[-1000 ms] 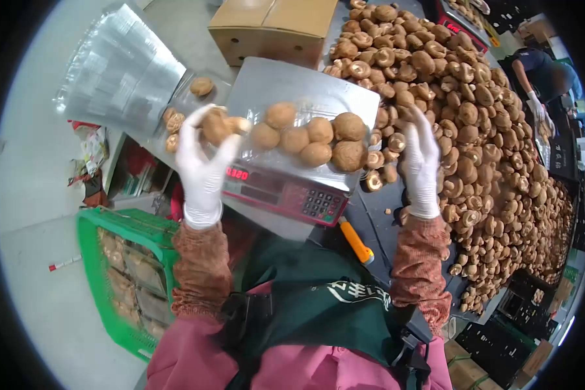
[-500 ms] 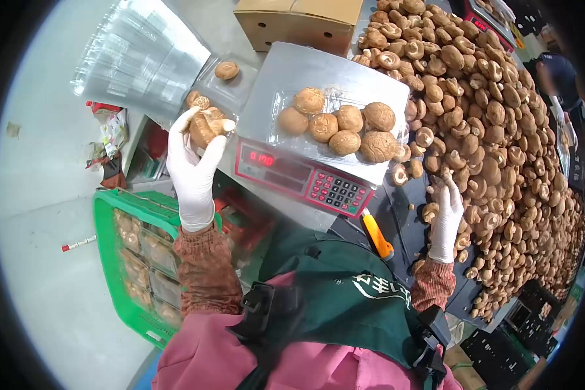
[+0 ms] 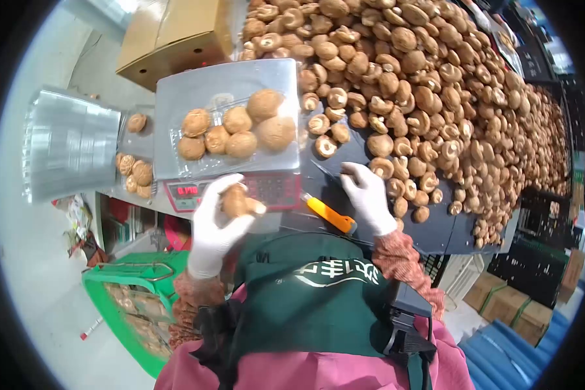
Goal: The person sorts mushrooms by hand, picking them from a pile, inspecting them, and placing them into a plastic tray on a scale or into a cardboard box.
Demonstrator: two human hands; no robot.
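My left hand [image 3: 216, 224], in a white glove, holds a brown mushroom [image 3: 238, 202] in front of the scale's red display. On the scale [image 3: 221, 84] lies a clear plastic tray [image 3: 182, 140] with several mushrooms [image 3: 240, 127] in it. My right hand [image 3: 366, 194], also gloved, rests on the dark table beside the near edge of the big mushroom pile [image 3: 422, 84]; I cannot tell whether it holds anything. An orange-handled knife [image 3: 328, 216] lies between my hands.
A stack of clear trays [image 3: 68, 146] and a few loose mushrooms [image 3: 136, 170] sit left of the scale. A cardboard box [image 3: 169, 39] stands behind it. A green crate [image 3: 120, 292] with packed trays is on the floor at left. Boxes stand at the lower right.
My left hand has come down from beside the scale to its front with the mushroom. My right hand moved from the pile's edge toward the knife. The view swung right.
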